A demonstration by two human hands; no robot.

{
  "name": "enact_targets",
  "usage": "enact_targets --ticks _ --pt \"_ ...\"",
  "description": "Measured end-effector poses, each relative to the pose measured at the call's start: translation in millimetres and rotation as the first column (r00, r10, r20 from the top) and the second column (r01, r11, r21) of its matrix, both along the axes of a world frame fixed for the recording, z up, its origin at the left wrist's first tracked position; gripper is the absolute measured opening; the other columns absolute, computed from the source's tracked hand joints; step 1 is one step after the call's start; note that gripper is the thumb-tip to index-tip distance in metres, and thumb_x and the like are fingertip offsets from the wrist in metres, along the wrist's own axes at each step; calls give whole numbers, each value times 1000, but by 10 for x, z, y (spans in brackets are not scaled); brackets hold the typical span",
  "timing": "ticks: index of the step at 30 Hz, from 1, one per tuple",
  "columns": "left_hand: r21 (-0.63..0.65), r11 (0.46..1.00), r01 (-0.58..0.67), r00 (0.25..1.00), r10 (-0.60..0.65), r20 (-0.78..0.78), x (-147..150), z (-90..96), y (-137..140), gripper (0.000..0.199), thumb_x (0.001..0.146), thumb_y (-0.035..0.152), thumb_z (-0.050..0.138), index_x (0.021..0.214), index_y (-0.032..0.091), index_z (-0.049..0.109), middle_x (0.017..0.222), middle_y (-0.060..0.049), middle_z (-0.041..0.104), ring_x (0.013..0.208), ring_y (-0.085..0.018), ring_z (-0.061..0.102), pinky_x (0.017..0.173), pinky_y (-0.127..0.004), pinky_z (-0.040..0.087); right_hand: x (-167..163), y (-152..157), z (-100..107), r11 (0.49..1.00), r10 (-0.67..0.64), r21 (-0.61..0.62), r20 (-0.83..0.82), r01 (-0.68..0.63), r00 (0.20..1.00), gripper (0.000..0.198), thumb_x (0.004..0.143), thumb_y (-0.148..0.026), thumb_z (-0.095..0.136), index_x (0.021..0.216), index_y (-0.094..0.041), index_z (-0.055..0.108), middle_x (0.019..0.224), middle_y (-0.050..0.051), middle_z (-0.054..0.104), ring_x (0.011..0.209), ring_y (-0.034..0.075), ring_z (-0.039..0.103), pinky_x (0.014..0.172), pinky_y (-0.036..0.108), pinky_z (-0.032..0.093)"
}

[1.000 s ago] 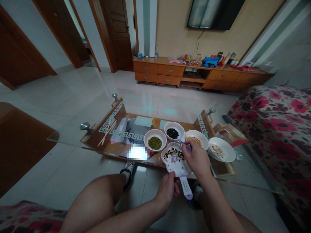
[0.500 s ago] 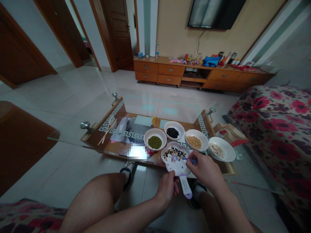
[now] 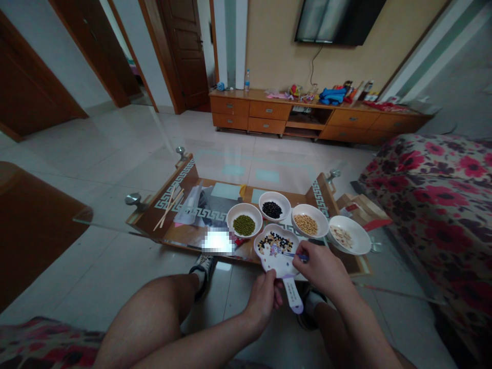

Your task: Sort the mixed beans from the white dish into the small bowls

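Observation:
A white, scallop-edged plate with a purple-tipped handle [image 3: 292, 294] carries a mix of black and pale beans [image 3: 275, 242] over its far half. My left hand [image 3: 265, 297] grips the plate's near-left rim, thumb on top and fingers underneath. Pinched in my right hand [image 3: 321, 266] is a thin purple utensil [image 3: 294, 254], its tip low over the plate's printed middle; its exact kind is too small to tell. Beyond the plate stand white bowls: one of green beans [image 3: 244, 225], one of black beans [image 3: 272, 209], one of yellow soybeans [image 3: 305, 224], and one of pale flat pieces [image 3: 342, 237].
Everything stands on a glass-topped coffee table with a patterned border [image 3: 207, 213]. Chopsticks [image 3: 169, 209], papers [image 3: 190, 207] and a bright blurred patch [image 3: 218, 241] lie to the left. A paper bag [image 3: 363, 209] is at the right, beside a floral-covered sofa [image 3: 430, 179].
The utensil's tip has moved slightly toward me, away from the beans and onto the barer part of the plate. My left hand keeps its grip on the rim.

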State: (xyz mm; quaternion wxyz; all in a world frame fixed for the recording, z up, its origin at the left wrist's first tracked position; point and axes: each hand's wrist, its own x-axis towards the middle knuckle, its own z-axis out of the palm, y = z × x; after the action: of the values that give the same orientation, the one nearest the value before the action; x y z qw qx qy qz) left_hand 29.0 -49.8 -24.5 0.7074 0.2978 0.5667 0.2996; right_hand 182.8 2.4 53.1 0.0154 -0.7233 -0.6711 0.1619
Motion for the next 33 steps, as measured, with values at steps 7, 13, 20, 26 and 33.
enact_targets --ticks 7,13,20,26,33 --pt "26 1000 16 1000 -17 9 28 -86 13 56 80 69 32 64 20 54 46 0 45 46 -14 42 50 -27 31 -6 5 -23 1000 27 12 -10 -27 1000 10 79 -31 57 81 -23 63 77 3 68 71 17 61 56 25 26" --pt "19 1000 18 1000 -19 5 23 -76 17 50 82 63 33 66 20 54 46 1 47 46 -14 43 50 -26 32 -6 11 -30 999 39 11 -24 -39 999 11 80 -31 56 81 -22 63 77 4 68 72 17 62 57 25 27" --pt "24 1000 2 1000 -2 25 26 -54 17 51 80 64 34 65 20 54 46 0 46 45 -14 41 49 -27 31 -6 8 -7 999 38 18 -31 -38 999 12 80 -32 55 81 -22 62 78 3 68 72 16 61 57 24 28" --pt "30 1000 -6 1000 5 29 -5 42 0 51 87 63 35 62 23 56 49 -4 51 49 -19 48 56 -34 38 -8 22 -9 996 40 80 -67 -34 997 13 81 -32 55 80 -22 62 77 2 69 72 15 62 59 23 31" --pt "21 1000 -4 1000 4 20 10 40 11 53 85 67 35 60 25 56 49 -4 49 47 -18 45 55 -34 36 -11 81 -14 974 16 225 -103 8 995 19 83 -38 53 83 -23 65 73 1 69 65 16 62 58 24 34"
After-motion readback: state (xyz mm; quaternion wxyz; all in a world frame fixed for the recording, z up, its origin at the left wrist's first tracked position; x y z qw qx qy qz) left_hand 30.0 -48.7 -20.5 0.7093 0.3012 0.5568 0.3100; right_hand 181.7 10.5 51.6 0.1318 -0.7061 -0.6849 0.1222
